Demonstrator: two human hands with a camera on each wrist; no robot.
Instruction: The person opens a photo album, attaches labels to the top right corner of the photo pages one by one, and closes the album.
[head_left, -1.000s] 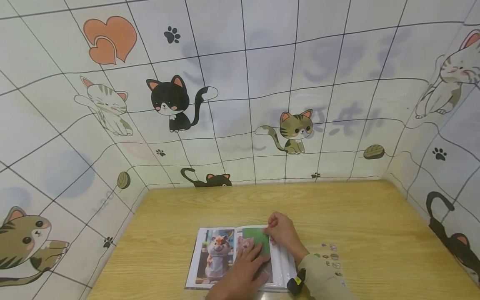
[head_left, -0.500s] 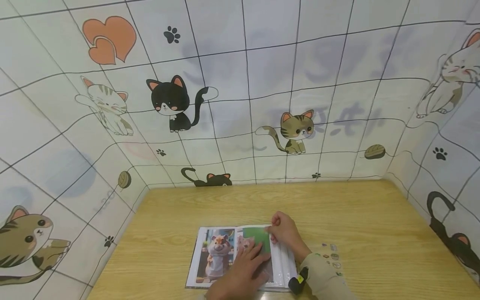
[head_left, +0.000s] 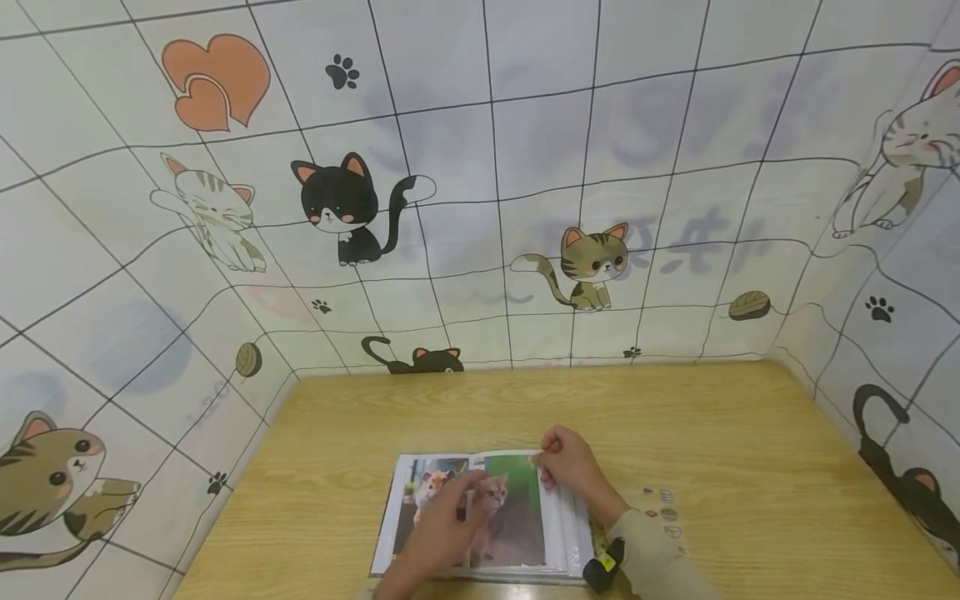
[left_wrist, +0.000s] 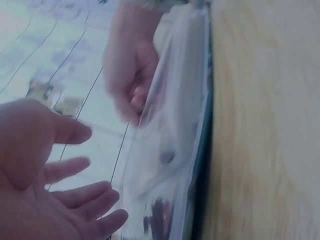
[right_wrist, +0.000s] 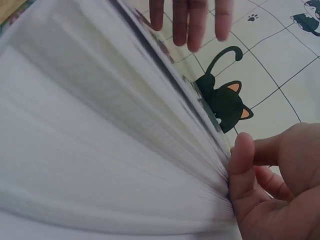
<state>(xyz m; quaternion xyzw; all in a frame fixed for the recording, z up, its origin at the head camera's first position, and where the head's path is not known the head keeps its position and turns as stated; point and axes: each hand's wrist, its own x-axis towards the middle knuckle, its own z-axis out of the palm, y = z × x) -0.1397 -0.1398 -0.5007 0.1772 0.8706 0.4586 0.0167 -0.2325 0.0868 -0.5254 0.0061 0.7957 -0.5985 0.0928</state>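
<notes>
An open photo album [head_left: 555, 542] lies on the table, its left page showing a hamster picture [head_left: 427, 492] and its right page a cat photo [head_left: 517, 533]. My right hand [head_left: 570, 462] pinches the top outer corner of the right-hand pages; in the right wrist view its thumb [right_wrist: 242, 170] presses the fanned page edges [right_wrist: 150, 130]. Over the album's middle hovers my left hand [head_left: 450, 521], partly covering the hamster picture. In the left wrist view that left hand [left_wrist: 55, 175] has its fingers spread and holds nothing, beside the lifted clear-sleeved pages [left_wrist: 175, 100].
A clear sheet of small stickers [head_left: 670, 517] lies right of the album, partly behind the right sleeve [head_left: 648, 550]. A black wrist camera [head_left: 602, 567] sits at that cuff. Cat-print wall covering [head_left: 465, 250] stands behind and beside the wooden table [head_left: 375, 412].
My left hand has lifted off the cat photo and moved left toward the hamster page, uncovering the cat. My right hand stays at the page corner.
</notes>
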